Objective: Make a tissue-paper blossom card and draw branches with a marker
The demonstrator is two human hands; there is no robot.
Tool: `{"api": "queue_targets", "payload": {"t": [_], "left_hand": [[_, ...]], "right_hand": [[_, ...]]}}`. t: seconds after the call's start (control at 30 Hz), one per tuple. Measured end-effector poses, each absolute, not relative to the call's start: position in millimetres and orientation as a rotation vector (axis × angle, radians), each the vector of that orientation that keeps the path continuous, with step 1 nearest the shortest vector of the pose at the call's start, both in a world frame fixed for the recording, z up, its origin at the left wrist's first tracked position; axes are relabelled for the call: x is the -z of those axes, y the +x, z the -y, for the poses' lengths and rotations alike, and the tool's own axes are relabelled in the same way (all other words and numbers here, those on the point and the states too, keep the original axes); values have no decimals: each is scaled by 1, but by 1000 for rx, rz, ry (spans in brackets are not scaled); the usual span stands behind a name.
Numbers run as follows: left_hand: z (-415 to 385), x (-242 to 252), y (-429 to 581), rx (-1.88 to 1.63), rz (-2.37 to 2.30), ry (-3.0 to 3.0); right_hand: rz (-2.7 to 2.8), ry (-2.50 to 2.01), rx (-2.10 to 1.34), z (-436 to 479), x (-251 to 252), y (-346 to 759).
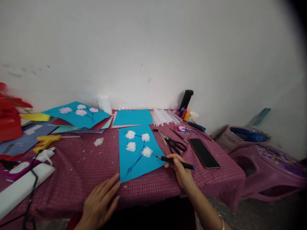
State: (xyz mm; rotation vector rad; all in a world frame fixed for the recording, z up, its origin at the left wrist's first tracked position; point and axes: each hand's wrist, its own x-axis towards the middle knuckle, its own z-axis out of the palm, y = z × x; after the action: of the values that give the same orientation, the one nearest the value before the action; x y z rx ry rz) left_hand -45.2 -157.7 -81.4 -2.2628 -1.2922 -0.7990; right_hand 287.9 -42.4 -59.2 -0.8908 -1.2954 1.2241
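Observation:
A blue sheet of paper (134, 159) lies before me, with several white fluffy flowers stuck on it and a dark blue branch drawn between them. My right hand (178, 167) grips a dark marker (178, 162) with a blue end; its tip is over the sheet's right part, and I cannot tell if it touches. My left hand (102, 199) rests with fingers stretched out at the sheet's lower left corner. Black-handled scissors (176, 145) lie just right of the sheet, and a phone (203, 153) lies beyond my right hand.
A finished-looking blue flower sheet (72, 115) tops a paper pile at left. Nearby are a yellow glue gun (45, 142) and a white power strip (26, 185). A plain blue sheet (133, 117), glue sticks (165, 117) and paint bottles (184, 113) line the back. A pink stool (261, 169) stands right.

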Motion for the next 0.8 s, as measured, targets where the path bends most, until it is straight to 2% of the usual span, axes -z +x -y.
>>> {"api": "queue_targets", "payload": {"t": [0.37, 0.8], "left_hand": [[155, 88, -48, 775, 1294, -2250], [155, 93, -44, 1008, 1332, -2127]], "right_hand": [[1475, -954, -1123, 47, 50, 286], [1309, -803, -1336, 78, 61, 302]]}}
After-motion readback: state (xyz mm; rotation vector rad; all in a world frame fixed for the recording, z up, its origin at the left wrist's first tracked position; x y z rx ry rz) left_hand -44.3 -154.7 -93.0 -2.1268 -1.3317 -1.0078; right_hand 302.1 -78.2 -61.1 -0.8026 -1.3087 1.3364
